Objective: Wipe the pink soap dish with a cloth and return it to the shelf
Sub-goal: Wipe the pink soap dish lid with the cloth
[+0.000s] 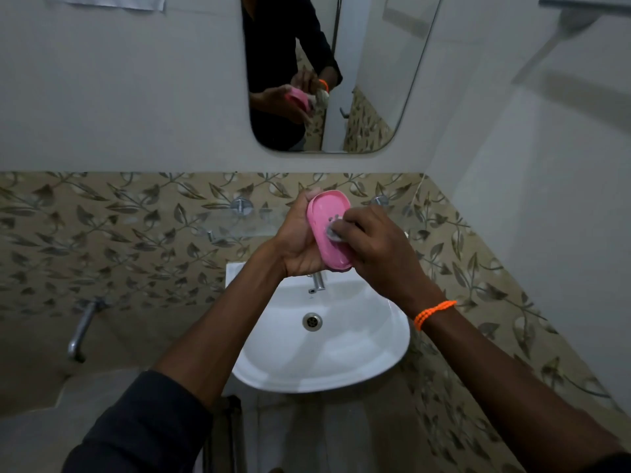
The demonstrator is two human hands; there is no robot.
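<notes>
Left hand (pixel 300 240) gripping pink soap dish (pixel 326 227) upright over sink (pixel 358 363), right hand (pixel 379 244) pinching cloth (pixel 336 232) against it

Both forearms are extended forward and converge at chest height. The left hand (pixel 297 240) is turned palm inward, its fingers curled around what is held. The right hand (pixel 379 247) is bent at the wrist (an orange bead band is worn there), its fingertips (pixel 345 225) pressed down and bunched together.
</notes>
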